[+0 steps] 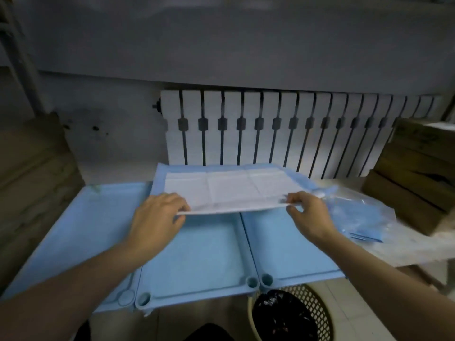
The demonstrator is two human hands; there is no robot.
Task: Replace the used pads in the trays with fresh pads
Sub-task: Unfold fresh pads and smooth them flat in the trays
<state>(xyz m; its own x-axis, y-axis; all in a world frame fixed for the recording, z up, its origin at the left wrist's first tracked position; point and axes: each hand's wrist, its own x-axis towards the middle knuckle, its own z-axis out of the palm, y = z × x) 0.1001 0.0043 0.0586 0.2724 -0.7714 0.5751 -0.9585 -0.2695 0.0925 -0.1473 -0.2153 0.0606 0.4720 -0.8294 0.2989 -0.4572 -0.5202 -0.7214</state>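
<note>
We pinch the fresh pad [234, 190], left hand [157, 210] and right hand [306, 214], over the middle tray [197, 262] — side trays [81, 217] look unlined.

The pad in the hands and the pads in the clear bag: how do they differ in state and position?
The held pad is unfolded, showing a white face with a blue border; the bagged pads are folded and show only blue. The left hand and right hand grip the held pad's near edge above the middle tray; the bagged pads lie untouched on the white surface at the right. Both have blue material.
</note>
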